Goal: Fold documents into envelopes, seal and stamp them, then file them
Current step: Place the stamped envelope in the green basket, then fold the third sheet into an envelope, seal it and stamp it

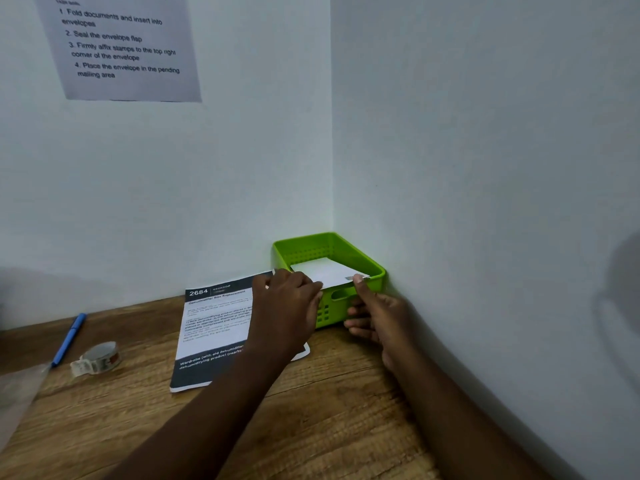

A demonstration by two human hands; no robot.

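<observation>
A white envelope (323, 270) with a small stamp at its near right corner lies half inside a green plastic basket (375, 268) in the corner of the walls. My left hand (287, 299) holds the envelope's near left edge over the basket's front rim. My right hand (372, 311) pinches the near right corner by the stamp, thumb on top, fingers curled against the basket's front. A printed document (214, 327) lies flat on the wooden desk (329, 410), left of the basket and partly under my left forearm.
A roll of patterned tape (100, 356) and a blue pen (67, 339) lie on the desk at the left. A clear plastic sheet (17, 400) covers the desk's left edge. An instruction sheet (121, 46) hangs on the back wall. White walls close in behind and on the right.
</observation>
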